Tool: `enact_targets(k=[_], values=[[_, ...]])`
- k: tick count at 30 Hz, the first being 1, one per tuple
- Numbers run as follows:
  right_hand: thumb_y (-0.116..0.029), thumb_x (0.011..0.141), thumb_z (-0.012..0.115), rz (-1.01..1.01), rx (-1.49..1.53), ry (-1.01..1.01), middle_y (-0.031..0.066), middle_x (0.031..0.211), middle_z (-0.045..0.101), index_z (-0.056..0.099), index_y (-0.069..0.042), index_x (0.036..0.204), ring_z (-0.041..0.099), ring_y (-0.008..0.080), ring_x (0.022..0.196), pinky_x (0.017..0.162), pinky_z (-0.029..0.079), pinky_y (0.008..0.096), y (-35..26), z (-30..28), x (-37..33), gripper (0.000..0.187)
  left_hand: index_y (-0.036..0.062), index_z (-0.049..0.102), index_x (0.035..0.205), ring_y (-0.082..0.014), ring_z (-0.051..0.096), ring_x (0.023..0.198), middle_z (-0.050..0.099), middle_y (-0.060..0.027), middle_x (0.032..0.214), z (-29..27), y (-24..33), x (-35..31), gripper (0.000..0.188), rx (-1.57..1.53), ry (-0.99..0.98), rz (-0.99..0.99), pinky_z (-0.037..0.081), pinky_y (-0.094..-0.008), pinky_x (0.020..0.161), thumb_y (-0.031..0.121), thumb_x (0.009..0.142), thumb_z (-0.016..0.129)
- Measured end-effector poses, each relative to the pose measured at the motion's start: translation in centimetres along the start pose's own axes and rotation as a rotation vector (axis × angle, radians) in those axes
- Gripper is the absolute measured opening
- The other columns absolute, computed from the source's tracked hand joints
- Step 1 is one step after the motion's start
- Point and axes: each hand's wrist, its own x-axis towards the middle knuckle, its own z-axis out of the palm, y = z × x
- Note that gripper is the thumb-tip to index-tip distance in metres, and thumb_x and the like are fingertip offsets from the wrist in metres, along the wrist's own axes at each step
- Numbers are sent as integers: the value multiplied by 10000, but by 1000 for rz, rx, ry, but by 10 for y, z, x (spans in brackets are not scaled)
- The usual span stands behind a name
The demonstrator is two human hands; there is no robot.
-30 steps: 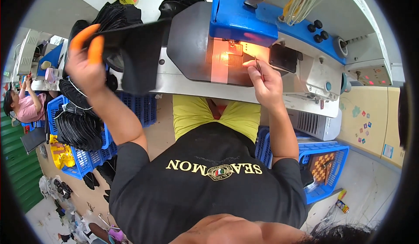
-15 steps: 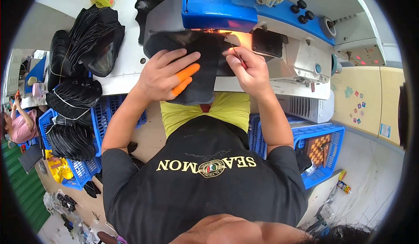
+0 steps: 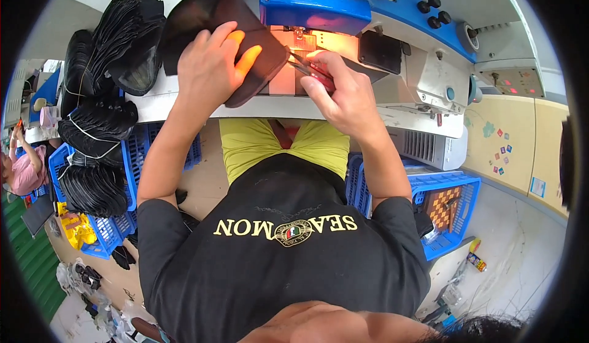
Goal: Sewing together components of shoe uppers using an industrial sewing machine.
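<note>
My left hand [image 3: 207, 70], with orange covers on two fingers, holds a black fabric piece [image 3: 261, 33] near its lower edge. That piece lies tilted to the left of the lit sewing area, its right corner reaching toward the tool. In my right hand [image 3: 346, 97] is a small pair of red-handled thread snips [image 3: 321, 78], fingers closed round it. The dark blades meet the fabric's right corner; whether a thread lies between them I cannot tell. Just beyond is the blue head of a sewing machine [image 3: 313, 2], its needle area [image 3: 299, 35] now uncovered.
Tied stacks of black pieces [image 3: 132, 42] stand at the left of the white table [image 3: 162, 105]. More bundles [image 3: 95, 186] rest on a blue crate [image 3: 110, 232]. A dark phone-like slab [image 3: 379, 53] lies right of the needle. Another blue crate [image 3: 451, 238] is at lower right.
My left hand has drawn the black piece left and away from the needle, turning it. My right hand has moved slightly left and nearer, bringing the snips to the fabric's corner.
</note>
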Motion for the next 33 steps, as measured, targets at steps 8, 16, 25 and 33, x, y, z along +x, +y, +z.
enact_targets(k=[8, 16, 25, 33], values=[[-283, 856, 716, -13, -381, -7, 115, 785, 690, 704, -97, 1032, 662, 317, 673, 588, 520, 399, 3, 8, 14, 256, 119, 746, 1002, -235, 582, 949, 675, -24, 1104, -1, -10, 11, 256, -393, -148, 158, 464, -384, 853, 289, 812, 738], [-321, 858, 684, 22, -445, -3, 42, 709, 651, 683, -140, 881, 645, 276, 655, 540, 507, 396, 6, 8, 19, 183, 118, 732, 1067, -265, 540, 1212, 669, -49, 1178, 3, -21, 24, 277, -328, -233, 241, 424, -411, 946, 259, 829, 723], [-320, 843, 732, -59, -431, 80, 100, 639, 652, 756, -129, 961, 628, 287, 550, 506, 489, 368, 13, 13, 22, 226, 90, 715, 1086, -291, 521, 1245, 655, -78, 1177, 8, -42, 31, 246, -497, -345, 317, 374, -469, 1058, 178, 858, 689], [-308, 855, 722, -63, -527, 120, 76, 564, 603, 735, -143, 946, 600, 268, 502, 466, 470, 356, 18, 19, 30, 189, 75, 683, 1106, -300, 498, 1249, 616, -77, 1215, 18, -42, 45, 246, -427, -326, 327, 335, -533, 1096, 145, 870, 665]])
